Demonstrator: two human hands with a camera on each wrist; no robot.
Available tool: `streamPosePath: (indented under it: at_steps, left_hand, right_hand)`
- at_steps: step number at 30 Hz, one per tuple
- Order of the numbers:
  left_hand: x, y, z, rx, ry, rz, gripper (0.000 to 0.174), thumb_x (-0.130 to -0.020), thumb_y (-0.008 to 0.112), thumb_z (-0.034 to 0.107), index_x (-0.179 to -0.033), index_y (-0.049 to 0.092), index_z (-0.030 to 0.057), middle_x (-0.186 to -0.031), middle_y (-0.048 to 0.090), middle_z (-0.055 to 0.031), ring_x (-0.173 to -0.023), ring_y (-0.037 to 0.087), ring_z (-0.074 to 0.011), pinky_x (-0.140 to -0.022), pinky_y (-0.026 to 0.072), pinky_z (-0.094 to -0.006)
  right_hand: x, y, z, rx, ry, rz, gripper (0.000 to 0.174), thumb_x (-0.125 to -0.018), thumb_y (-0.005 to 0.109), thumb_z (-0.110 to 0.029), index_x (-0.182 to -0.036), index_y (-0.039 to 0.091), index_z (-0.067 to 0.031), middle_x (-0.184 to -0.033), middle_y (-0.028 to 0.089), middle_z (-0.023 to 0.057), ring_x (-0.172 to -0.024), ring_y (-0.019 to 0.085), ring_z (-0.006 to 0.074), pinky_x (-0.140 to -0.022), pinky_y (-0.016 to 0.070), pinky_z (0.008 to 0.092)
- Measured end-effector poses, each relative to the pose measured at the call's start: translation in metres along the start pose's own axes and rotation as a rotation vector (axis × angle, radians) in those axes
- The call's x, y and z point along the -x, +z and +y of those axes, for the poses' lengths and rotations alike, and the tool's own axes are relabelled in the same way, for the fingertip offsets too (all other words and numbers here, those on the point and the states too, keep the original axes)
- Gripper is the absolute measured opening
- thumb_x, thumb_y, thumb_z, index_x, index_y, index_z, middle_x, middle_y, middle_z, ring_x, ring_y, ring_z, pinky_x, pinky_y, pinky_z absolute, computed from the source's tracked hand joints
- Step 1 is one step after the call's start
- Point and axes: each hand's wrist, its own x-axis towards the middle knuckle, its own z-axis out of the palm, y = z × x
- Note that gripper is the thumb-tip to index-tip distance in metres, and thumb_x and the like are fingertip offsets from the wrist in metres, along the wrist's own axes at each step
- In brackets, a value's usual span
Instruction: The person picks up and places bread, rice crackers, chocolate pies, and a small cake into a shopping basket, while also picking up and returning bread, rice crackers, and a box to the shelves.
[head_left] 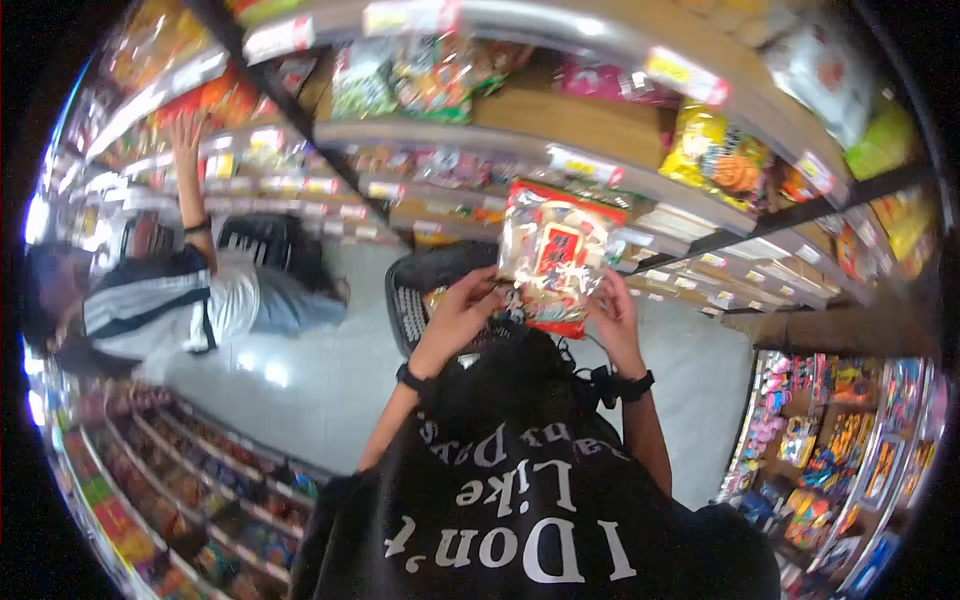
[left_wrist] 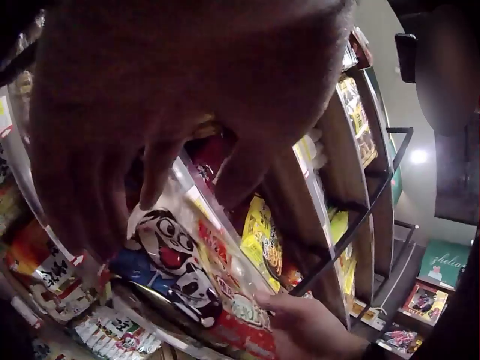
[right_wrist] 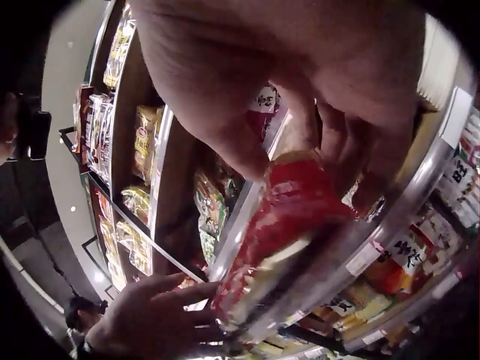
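Observation:
In front of the chest, both hands hold a red and clear plastic snack bag (head_left: 560,255) with a red label. The left hand (head_left: 462,318) grips its lower left edge, and the right hand (head_left: 614,318) pinches the lower right. Cartoon faces show on the snack bag (left_wrist: 180,251) in the left wrist view, where the left hand (left_wrist: 187,82) looms dark above. Seen from the right wrist, the thumb and fingers of the right hand (right_wrist: 292,82) close on the red end of the bag (right_wrist: 296,195); the left hand (right_wrist: 154,319) is at the far end.
A black shopping basket (head_left: 405,305) stands on the floor beyond the hands. Shelves (head_left: 580,115) of packaged snacks run along the aisle, with a yellow snack bag (head_left: 715,155) close by. At left another person (head_left: 160,300) reaches up to a shelf. More racks (head_left: 840,450) stand at right.

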Motion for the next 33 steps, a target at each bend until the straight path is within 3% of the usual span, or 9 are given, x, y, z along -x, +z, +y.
streamPosePath:
  at_steps: [9,11,15,18,20,23,27,31,33]
  left_hand:
    - [0.050,0.030,-0.010,-0.241,-0.003,-0.216,0.067,-0.091,0.066,0.037,-0.141,0.044,-0.0022,-0.122,0.063,-0.0249,-0.112,0.062,-0.0323,-0.098,0.0465,-0.0364]
    - [0.055,0.032,-0.004,-0.194,-0.080,-0.246,0.073,-0.090,0.067,0.040,-0.143,0.041,-0.0021,-0.123,0.061,-0.0274,-0.113,0.062,-0.0372,-0.098,0.0465,-0.0372]
    - [0.057,0.028,-0.001,-0.193,-0.057,-0.210,0.067,-0.090,0.067,0.037,-0.140,0.043,-0.0020,-0.120,0.063,-0.0262,-0.109,0.063,-0.0355,-0.095,0.0476,-0.0375]
    - [0.052,0.021,-0.008,-0.160,-0.041,-0.174,0.063,-0.089,0.068,0.034,-0.138,0.046,-0.0013,-0.115,0.064,-0.0253,-0.104,0.065,-0.0343,-0.091,0.0489,-0.0377]
    - [0.053,0.019,-0.018,-0.139,0.072,-0.069,0.063,-0.087,0.070,0.035,-0.134,0.048,-0.0020,-0.105,0.067,-0.0260,-0.097,0.067,-0.0368,-0.085,0.0510,-0.0381]
    - [0.055,0.011,0.001,-0.047,0.008,-0.004,0.054,-0.089,0.070,0.027,-0.133,0.049,0.0023,-0.114,0.065,-0.0200,-0.105,0.063,-0.0287,-0.091,0.0479,-0.0356]
    - [0.051,0.011,0.001,0.045,0.056,0.063,0.052,-0.091,0.069,0.019,-0.135,0.046,0.0040,-0.123,0.062,-0.0137,-0.116,0.057,-0.0235,-0.099,0.0433,-0.0353]
    - [0.051,0.015,0.020,0.010,0.070,0.114,0.052,-0.091,0.069,0.018,-0.135,0.047,0.0037,-0.131,0.057,-0.0129,-0.125,0.052,-0.0243,-0.101,0.0424,-0.0371]
    - [0.049,0.014,0.018,0.007,0.049,0.086,0.051,-0.091,0.069,0.018,-0.135,0.048,0.0028,-0.136,0.053,-0.0141,-0.128,0.051,-0.0252,-0.104,0.0412,-0.0377]
  right_hand:
    - [0.000,-0.025,0.012,0.172,0.214,-0.014,0.043,-0.094,0.063,-0.004,-0.136,0.054,-0.0001,-0.102,0.061,0.0010,-0.094,0.055,0.0096,-0.085,0.0444,0.0245]
    - [-0.002,-0.032,0.014,0.235,0.275,-0.056,0.044,-0.095,0.059,-0.006,-0.138,0.051,0.0014,-0.119,0.061,0.0071,-0.108,0.056,0.0140,-0.095,0.0428,0.0273]
    - [-0.004,-0.030,0.010,0.256,0.298,-0.087,0.044,-0.096,0.058,-0.005,-0.139,0.050,0.0026,-0.127,0.061,0.0098,-0.114,0.056,0.0157,-0.100,0.0420,0.0283]
    - [-0.009,-0.018,0.011,0.273,0.128,-0.096,0.044,-0.093,0.064,-0.004,-0.136,0.055,-0.0032,-0.095,0.059,-0.0029,-0.084,0.053,0.0064,-0.076,0.0438,0.0218]
    - [-0.008,-0.009,0.005,0.256,0.130,-0.114,0.048,-0.093,0.065,-0.004,-0.139,0.052,-0.0046,-0.099,0.060,-0.0025,-0.084,0.053,0.0048,-0.074,0.0444,0.0210]
    - [-0.009,0.008,-0.011,0.221,0.104,-0.095,0.054,-0.092,0.068,-0.004,-0.142,0.048,-0.0052,-0.100,0.061,-0.0027,-0.083,0.053,0.0034,-0.072,0.0440,0.0193]
    - [-0.014,0.011,-0.014,0.227,-0.043,-0.077,0.057,-0.091,0.070,-0.008,-0.143,0.048,-0.0058,-0.099,0.060,-0.0013,-0.083,0.053,0.0046,-0.075,0.0449,0.0206]
    - [-0.014,0.015,-0.024,0.162,-0.072,-0.022,0.058,-0.091,0.071,-0.008,-0.142,0.046,0.0013,-0.121,0.064,0.0079,-0.104,0.060,0.0117,-0.090,0.0488,0.0262]
    - [-0.015,0.015,-0.026,0.224,-0.151,-0.010,0.056,-0.092,0.067,-0.003,-0.143,0.044,0.0000,-0.109,0.059,-0.0036,-0.073,0.041,0.0006,-0.063,0.0365,0.0160]
